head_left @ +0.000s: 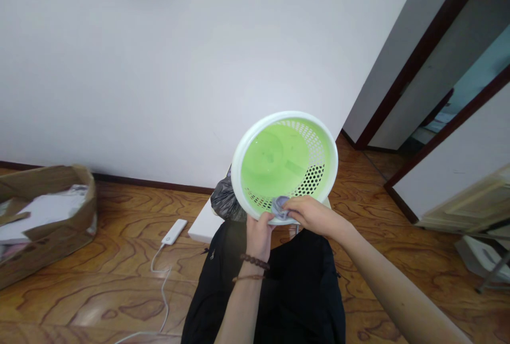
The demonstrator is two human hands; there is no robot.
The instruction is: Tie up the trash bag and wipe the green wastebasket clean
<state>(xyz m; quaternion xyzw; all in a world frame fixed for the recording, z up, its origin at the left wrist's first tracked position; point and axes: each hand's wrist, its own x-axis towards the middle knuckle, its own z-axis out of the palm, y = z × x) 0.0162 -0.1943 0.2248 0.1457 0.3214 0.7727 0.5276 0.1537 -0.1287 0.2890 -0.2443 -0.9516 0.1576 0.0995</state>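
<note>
A round green plastic basket with a white rim and perforated sides is tilted so that its inside faces me, above my lap. My left hand grips the near rim, with the thumb on top and the fingers hidden beneath. In my right hand is a bunched grey-blue cloth, pinched and pressed against the near inner rim, just right of my left thumb.
Behind the basket, a black plastic bag rests on a white surface. A white power strip with a cord lies on the wooden floor. Left stands a cardboard box of papers; a doorway opens at right.
</note>
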